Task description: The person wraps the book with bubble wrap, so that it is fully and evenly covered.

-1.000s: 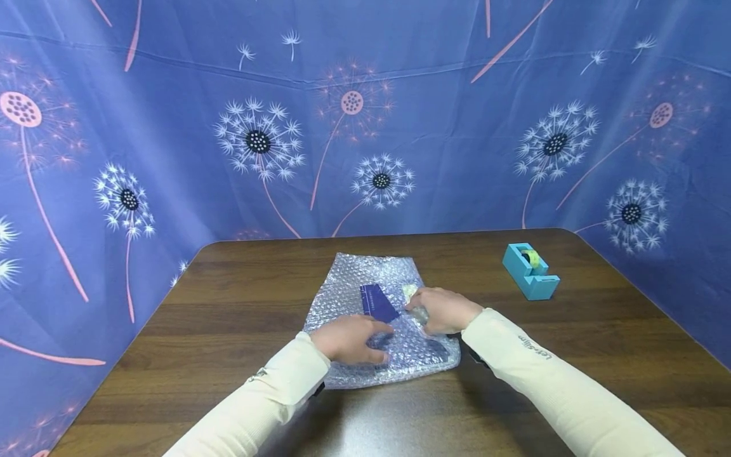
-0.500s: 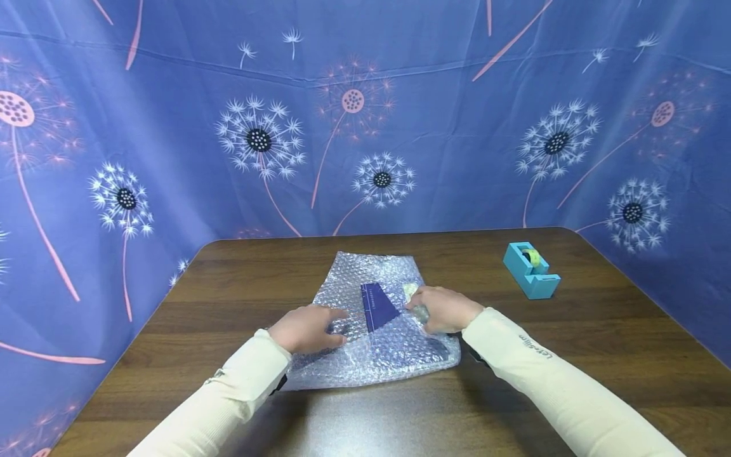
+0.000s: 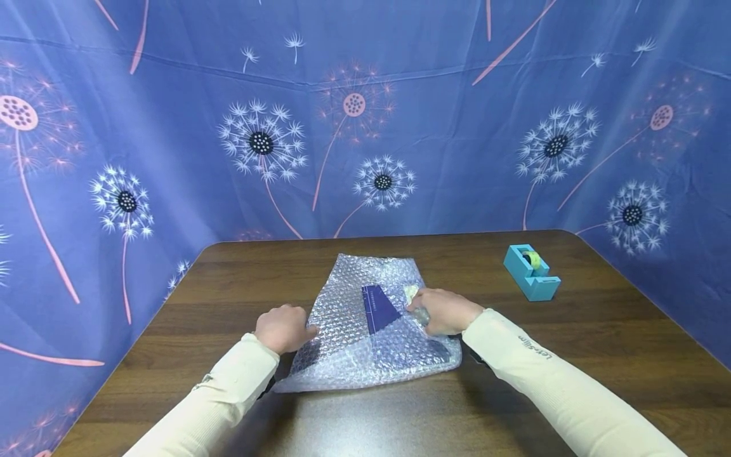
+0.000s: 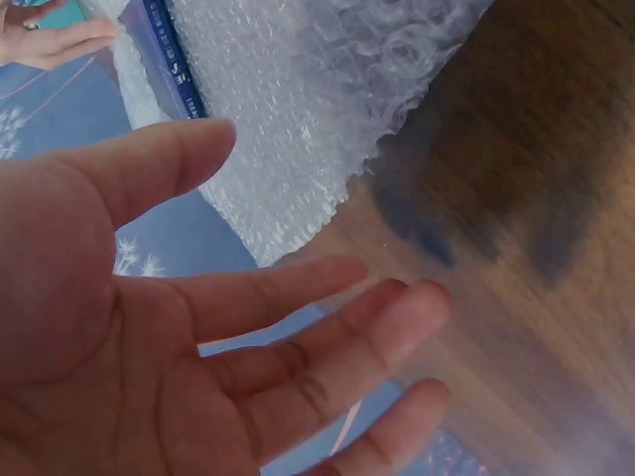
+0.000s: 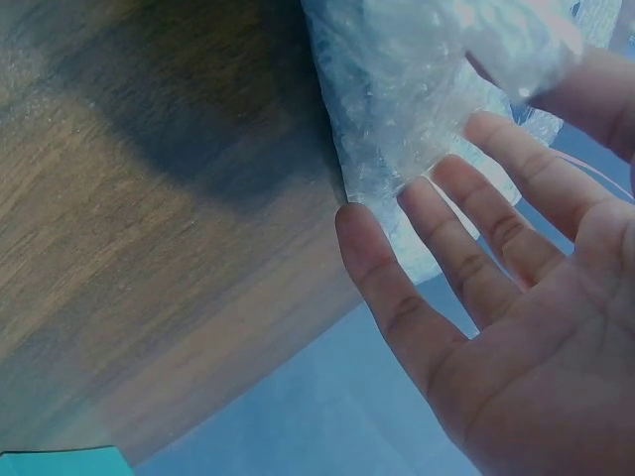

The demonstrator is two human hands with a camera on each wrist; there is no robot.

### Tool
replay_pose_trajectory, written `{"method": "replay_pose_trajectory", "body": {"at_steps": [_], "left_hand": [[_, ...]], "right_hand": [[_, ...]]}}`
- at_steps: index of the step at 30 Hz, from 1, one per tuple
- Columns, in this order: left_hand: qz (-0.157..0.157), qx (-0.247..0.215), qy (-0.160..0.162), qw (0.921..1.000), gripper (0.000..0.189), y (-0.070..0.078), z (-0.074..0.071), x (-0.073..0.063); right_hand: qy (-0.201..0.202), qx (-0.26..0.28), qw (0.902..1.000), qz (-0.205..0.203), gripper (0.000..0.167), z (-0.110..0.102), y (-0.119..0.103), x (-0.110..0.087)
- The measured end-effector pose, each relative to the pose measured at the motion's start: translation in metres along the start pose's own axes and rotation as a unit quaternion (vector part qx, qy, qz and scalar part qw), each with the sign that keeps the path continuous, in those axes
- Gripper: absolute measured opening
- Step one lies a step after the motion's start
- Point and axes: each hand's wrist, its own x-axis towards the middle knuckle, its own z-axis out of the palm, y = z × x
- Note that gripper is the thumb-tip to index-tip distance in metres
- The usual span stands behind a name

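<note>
A sheet of bubble wrap (image 3: 342, 324) lies on the table, its right side folded over a flat dark blue item (image 3: 379, 309) with white lettering; whether this is a book or a box I cannot tell. My left hand (image 3: 283, 328) is at the wrap's left edge, holding nothing; in the left wrist view its fingers (image 4: 327, 367) are spread and relaxed. My right hand (image 3: 447, 311) rests on the folded right side. Its fingers (image 5: 456, 248) are nearly straight against the wrap (image 5: 387, 89), and wrap covers the thumb's tip. Beside it shows a small pale yellow patch (image 3: 410, 292).
A light blue tape dispenser (image 3: 531, 273) with a yellow-green roll stands at the back right of the brown wooden table (image 3: 228, 279). Behind the table hangs a blue cloth (image 3: 457, 152) with dandelion prints.
My left hand has moved left, off the middle of the bubble wrap to its left edge, uncovering more of the blue item and the wrap's near left corner. My right hand has stayed put.
</note>
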Motion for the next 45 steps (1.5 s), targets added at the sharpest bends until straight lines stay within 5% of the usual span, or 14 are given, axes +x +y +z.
{"method": "replay_pose_trajectory", "body": {"at_steps": [13, 23, 29, 40, 45], "left_hand": [[-0.012, -0.013, -0.047, 0.9987, 0.032, 0.001, 0.006, 0.004], [0.026, -0.115, -0.044, 0.9921, 0.045, -0.007, 0.001, 0.006], [0.078, -0.227, -0.091, 0.9664, 0.027, -0.011, -0.006, 0.010], [0.172, -0.373, -0.139, 0.9012, 0.012, -0.004, -0.012, 0.017], [0.162, -0.422, -0.163, 0.8769, 0.012, 0.000, -0.010, 0.020]], "right_hand": [[-0.003, -0.002, 1.0000, -0.005, 0.050, 0.001, 0.001, 0.001], [0.000, 0.005, 1.0000, -0.003, 0.051, 0.000, 0.002, 0.001], [-0.004, 0.009, 0.9999, 0.000, 0.051, 0.000, 0.001, 0.001], [-0.008, 0.018, 0.9997, 0.012, 0.050, -0.002, 0.000, 0.000], [-0.008, 0.021, 0.9997, 0.008, 0.051, -0.001, 0.000, 0.000]]}}
